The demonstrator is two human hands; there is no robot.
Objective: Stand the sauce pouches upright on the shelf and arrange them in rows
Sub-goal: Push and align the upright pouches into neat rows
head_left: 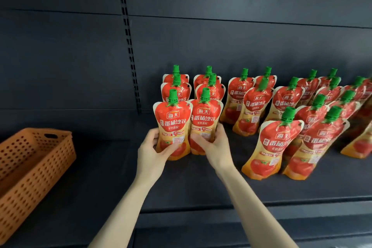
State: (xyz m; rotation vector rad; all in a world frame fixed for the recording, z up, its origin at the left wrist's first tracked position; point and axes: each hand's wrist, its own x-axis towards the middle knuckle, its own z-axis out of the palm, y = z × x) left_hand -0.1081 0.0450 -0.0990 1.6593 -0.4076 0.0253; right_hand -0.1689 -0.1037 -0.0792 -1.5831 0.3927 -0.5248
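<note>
You have a single view, from the wide-angle camera worn on your head. It faces forward and a little down onto the dark shelf (201, 185). The shelf's back panel (241, 42) fills the upper half of the frame. The camera sits near. Your forearms come in from the bottom edge, and your left hand (150, 153) and right hand (216, 147) meet just below centre, each gripping one of the sauce pouches (251, 106). Their rows run from centre past the right edge. The orange basket (30, 167) is cut off by the left edge.
</note>
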